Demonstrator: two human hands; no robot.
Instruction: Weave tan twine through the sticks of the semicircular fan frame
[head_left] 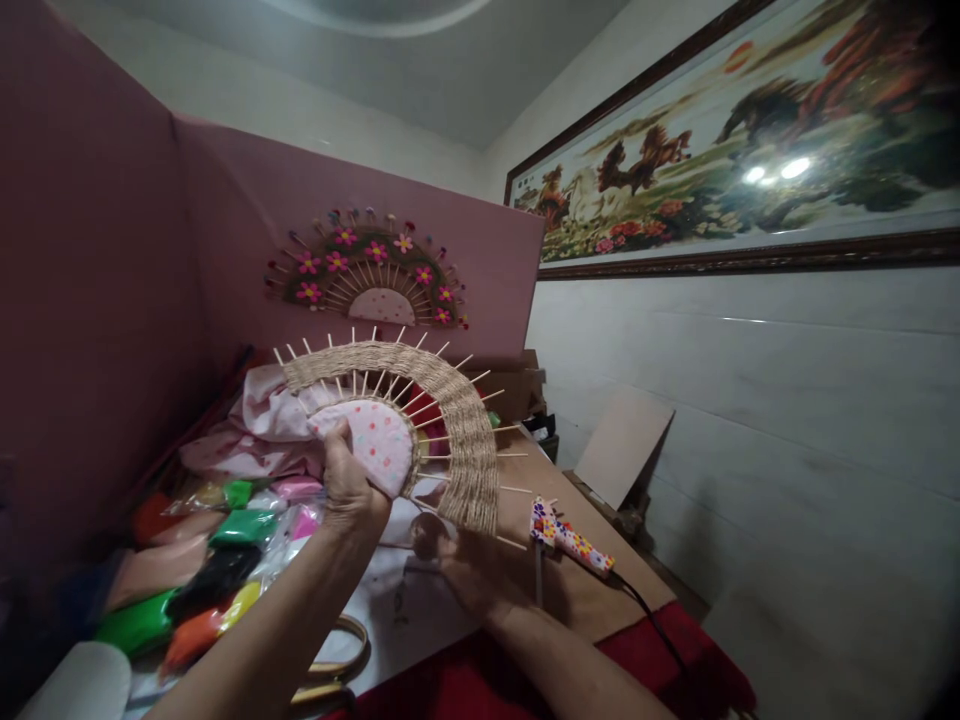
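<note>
My left hand is closed on a fan-shaped woven piece, its thumb across the half-round centre covered in pale pink spotted cloth. Thin sticks radiate from that centre through a wide band of woven twine, and their bare ends stick out past it. Lower down, my right hand has its fingers against a round brown thing, whose kind I cannot make out. Part of those fingers is in shadow below the band. A flower-patterned glue gun lies to the right of the woven piece.
Several bags of coloured clay and crumpled pink cloth lie at left. Gold-handled scissors are near the front. A similar fan with pink flowers is on the pink board. The glue gun's cord crosses red cloth.
</note>
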